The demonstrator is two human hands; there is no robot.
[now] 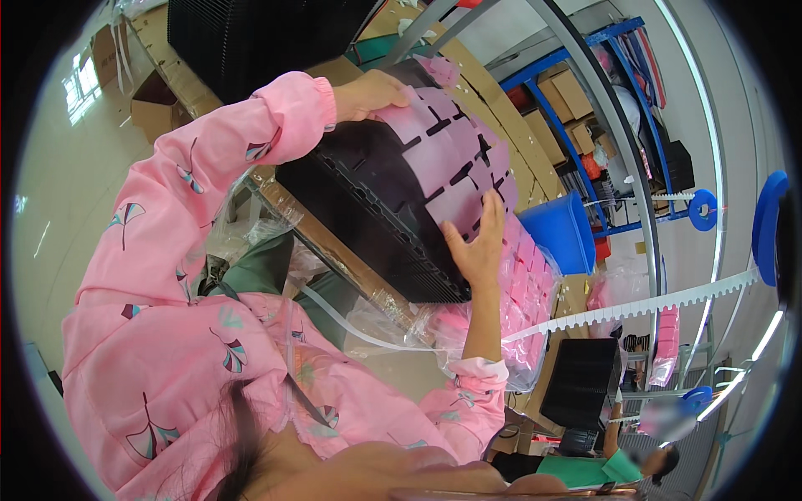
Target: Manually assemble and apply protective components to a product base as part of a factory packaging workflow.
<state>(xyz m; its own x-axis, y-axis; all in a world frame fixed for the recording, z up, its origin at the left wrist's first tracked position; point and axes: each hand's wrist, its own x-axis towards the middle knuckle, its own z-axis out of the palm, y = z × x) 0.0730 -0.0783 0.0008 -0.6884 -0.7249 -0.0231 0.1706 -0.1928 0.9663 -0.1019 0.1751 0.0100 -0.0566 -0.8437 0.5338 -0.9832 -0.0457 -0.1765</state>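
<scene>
The left hand (pixel 369 96) bends over the left end of the pink sheet (pixel 430 142), fingertips on it; whether they pinch it or only press, I cannot tell. The right hand (pixel 478 249) is spread and grasps nothing, its thumb and fingers apart at the sheet's near edge; whether it presses there is unclear. The sheet lies between and beyond the two hands, slotted with dark gaps, on top of the black block (pixel 368 213), whose ribbed side drops away below them. Just right of the right hand lie wrapped pink pieces (pixel 528 313), with a blue bin (pixel 558 236) farther out. A white toothed strip (pixel 652 307) runs past the right forearm toward the far right. Beyond the sheet stretches the tan bench (pixel 528 154). A second ribbed block (pixel 259 42) stands above and left of the left hand.
</scene>
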